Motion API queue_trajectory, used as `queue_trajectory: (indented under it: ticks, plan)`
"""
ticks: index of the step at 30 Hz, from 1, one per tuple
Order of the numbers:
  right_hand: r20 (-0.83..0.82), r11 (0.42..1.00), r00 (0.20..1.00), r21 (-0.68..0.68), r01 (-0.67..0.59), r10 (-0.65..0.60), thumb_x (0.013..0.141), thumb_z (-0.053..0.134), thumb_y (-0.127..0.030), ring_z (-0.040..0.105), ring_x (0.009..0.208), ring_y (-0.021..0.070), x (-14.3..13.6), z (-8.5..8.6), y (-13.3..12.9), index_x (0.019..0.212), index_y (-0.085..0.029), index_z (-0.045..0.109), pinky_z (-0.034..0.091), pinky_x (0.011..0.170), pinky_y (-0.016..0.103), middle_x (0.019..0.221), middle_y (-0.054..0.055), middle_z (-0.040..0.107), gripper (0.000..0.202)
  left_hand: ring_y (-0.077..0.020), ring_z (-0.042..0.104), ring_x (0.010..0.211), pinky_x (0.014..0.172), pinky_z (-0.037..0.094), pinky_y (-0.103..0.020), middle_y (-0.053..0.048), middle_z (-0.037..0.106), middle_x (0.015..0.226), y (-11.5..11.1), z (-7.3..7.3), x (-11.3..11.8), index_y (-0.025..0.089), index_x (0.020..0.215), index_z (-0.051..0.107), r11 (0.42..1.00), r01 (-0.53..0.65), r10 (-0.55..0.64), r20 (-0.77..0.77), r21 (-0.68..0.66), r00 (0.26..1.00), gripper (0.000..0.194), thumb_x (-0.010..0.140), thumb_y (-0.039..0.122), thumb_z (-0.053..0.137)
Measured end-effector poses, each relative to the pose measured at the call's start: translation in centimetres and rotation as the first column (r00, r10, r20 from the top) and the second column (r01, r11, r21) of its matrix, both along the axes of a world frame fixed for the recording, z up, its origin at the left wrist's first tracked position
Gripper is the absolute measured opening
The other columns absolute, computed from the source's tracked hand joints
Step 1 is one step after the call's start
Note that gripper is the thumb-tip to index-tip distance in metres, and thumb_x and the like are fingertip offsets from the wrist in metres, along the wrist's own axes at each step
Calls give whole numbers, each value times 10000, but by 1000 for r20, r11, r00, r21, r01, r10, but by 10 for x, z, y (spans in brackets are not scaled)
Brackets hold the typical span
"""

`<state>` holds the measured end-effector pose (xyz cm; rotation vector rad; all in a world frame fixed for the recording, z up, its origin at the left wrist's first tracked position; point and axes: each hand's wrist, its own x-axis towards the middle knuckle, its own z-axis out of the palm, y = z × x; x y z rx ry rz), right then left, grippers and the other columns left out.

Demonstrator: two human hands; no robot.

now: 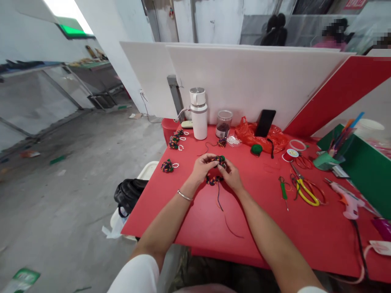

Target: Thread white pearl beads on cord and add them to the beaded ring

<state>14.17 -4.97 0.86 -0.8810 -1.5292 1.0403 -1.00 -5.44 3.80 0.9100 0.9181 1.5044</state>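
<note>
Both my hands meet over the middle of the red table, fingers closed on a dark braided cord with orange and green flecks. My left hand pinches it from the left, and my right hand grips the other side. Part of the cord loops below my fingers, and a thin loose tail trails toward the table's front edge. My fingers partly cover the upper, greenish part. To the left lie similar knotted cord pieces with white bead loops, one nearer and others farther back.
Behind my hands stand a white bottle, a clear jar and a phone on a red plastic bag. At right lie yellow-handled scissors, a green-handled awl, a thread spool and a glue gun.
</note>
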Motion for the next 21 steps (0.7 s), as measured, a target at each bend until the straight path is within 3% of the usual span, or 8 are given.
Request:
queue_trajectory:
  ticks: [4,8,11,15,21]
  plan:
    - [-81,995,993,-61,85,-89,861,713,-520,702,977,229,6,6,1,1187,-197,732,557,917,359,1100,85,765,459,-125,665,714,711,533,-259,-18,751,819,5,-5,23,163,877,746,997,-21,36,217,-68,976,452,528,323,985]
    - [-198,967,975,-252,50,-102,777,766,-549,645,714,180,14,6,5,1129,-203,747,527,632,290,881,45,741,494,-136,691,743,705,554,-263,-28,765,881,6,-12,33,167,933,738,991,35,12,352,-128,936,463,559,306,974]
    - [-294,934,951,-357,-19,-93,719,795,-539,574,596,140,16,3,9,1061,-204,758,447,525,255,786,11,707,480,-152,700,762,702,568,-277,-38,765,901,5,-17,31,166,976,736,980,67,5,352,-190,936,437,613,295,942]
    - [-368,911,926,-406,-73,-90,686,814,-505,551,579,132,17,0,13,979,-204,761,416,499,242,733,-8,683,424,-162,692,753,682,563,-274,-57,761,902,4,-17,24,161,971,745,968,77,-4,290,-241,957,402,650,329,918]
    - [-418,913,907,-390,-123,-56,766,789,-554,458,505,103,15,1,14,961,-219,732,355,442,230,677,-28,622,393,-127,641,628,566,519,-233,-35,735,807,5,-17,28,160,871,741,966,67,-7,233,-250,972,425,583,386,958]
